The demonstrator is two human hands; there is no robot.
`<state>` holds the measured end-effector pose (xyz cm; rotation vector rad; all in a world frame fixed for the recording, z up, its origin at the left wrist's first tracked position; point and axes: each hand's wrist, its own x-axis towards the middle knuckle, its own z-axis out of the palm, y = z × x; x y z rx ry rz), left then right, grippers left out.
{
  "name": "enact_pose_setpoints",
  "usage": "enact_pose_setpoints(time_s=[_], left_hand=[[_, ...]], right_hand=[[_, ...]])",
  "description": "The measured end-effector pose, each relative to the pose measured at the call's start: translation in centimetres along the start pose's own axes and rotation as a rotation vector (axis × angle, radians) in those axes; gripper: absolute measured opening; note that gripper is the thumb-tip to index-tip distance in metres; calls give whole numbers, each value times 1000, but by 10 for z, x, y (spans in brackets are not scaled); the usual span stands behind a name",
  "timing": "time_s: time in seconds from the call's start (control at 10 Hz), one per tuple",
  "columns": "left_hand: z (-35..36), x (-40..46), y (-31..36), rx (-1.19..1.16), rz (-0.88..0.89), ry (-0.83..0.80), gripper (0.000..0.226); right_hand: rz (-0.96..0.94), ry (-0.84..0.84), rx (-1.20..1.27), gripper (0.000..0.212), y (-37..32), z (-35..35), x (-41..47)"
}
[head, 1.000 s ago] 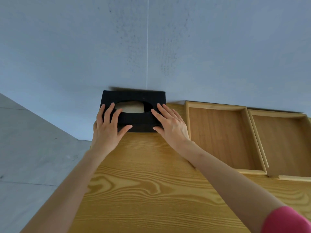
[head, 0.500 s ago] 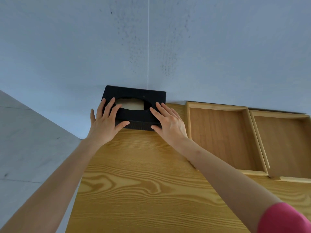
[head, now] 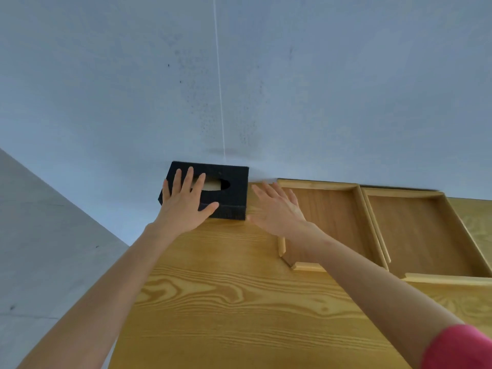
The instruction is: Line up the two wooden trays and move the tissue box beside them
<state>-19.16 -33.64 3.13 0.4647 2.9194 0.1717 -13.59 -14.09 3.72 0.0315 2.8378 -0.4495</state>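
The black tissue box (head: 234, 190) sits at the table's far left corner, against the wall. My left hand (head: 186, 203) lies flat on its top with fingers spread, partly covering the oval slot. My right hand (head: 279, 209) is open and off the box, hovering just right of it over the gap and the left rim of the nearer wooden tray (head: 332, 222). The second wooden tray (head: 415, 230) lies right beside the first, their long sides touching. A narrow gap of table separates the box from the left tray.
The wooden table (head: 239, 302) ends at its left edge just beyond the box, with grey floor (head: 53, 249) below. A pale wall (head: 239, 89) runs along the table's far edge behind the box and trays.
The box has slid back against the wall. My right hand has come off the box and moved right; my left hand has slid further onto its top.
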Motion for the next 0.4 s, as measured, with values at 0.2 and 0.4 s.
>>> enact_pose_setpoints(time_s=[0.2,0.4], left_hand=[[-51,-27,46,25,48,99,75],[-111,-52,104,32,117,280,75]], right_hand=[[19,60,-47,71,6,-53,-44],[1,242,-111,73,20,-119,-91]])
